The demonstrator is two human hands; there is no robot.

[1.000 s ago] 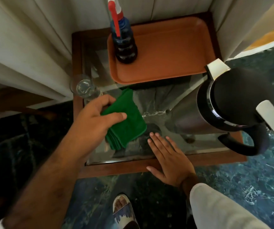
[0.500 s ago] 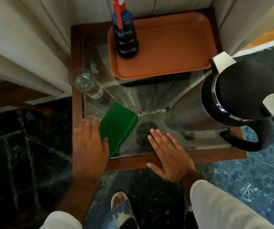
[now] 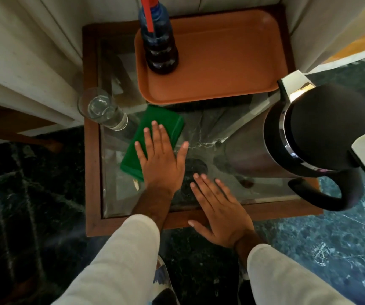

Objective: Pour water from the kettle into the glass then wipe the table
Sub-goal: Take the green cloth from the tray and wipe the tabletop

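My left hand point(image 3: 161, 155) lies flat, fingers spread, pressing on a folded green cloth point(image 3: 170, 124) in the middle of the glass-topped table point(image 3: 92, 172). My right hand point(image 3: 219, 210) rests flat and open on the table's front wooden edge, holding nothing. A clear glass point(image 3: 103, 111) with water in it stands at the table's left edge, just left of the cloth. The black kettle point(image 3: 318, 137) with a steel body stands at the right side, lid shut, handle toward me.
An orange tray point(image 3: 232, 62) sits at the back of the table with a blue spray bottle point(image 3: 157, 45) on its left end. Pale curtains hang behind and to the left. Dark green marble floor surrounds the table; my sandalled foot shows below.
My left hand set the cloth down flat and slid it from the front left toward the middle, up near the tray. The right hand has stayed put.
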